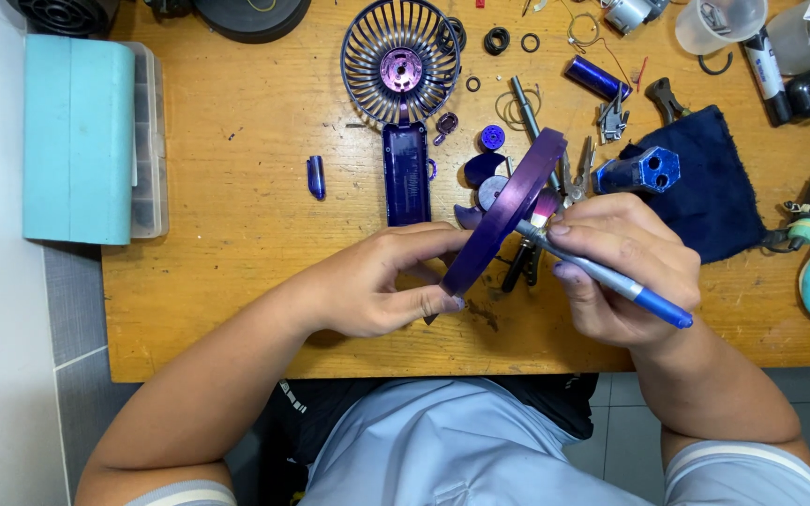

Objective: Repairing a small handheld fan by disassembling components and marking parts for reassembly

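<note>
Purple plastic, front and centre: the left hand (382, 286) pinches a round fan cover (503, 211) by its lower edge, thumb and fingers clamped on the rim, tilting it edge-on above the wooden table (236, 206). The right hand (621, 267) is closed around a blue-handled brush (602, 276), held like a pen, its tip touching the cover's rim; the tilt looks meant to give the tip a clear way in. Behind the hands lies the fan body (402, 103), grille up, handle pointing at the person. Pliers (574, 178) and small purple parts sit just beyond, a dark blue cloth (705, 183) to the right, a pale blue box (77, 136) far left. The cover's inner face is turned away, and what the tip touches is hard to make out. The cover hides whatever lies under it.
</note>
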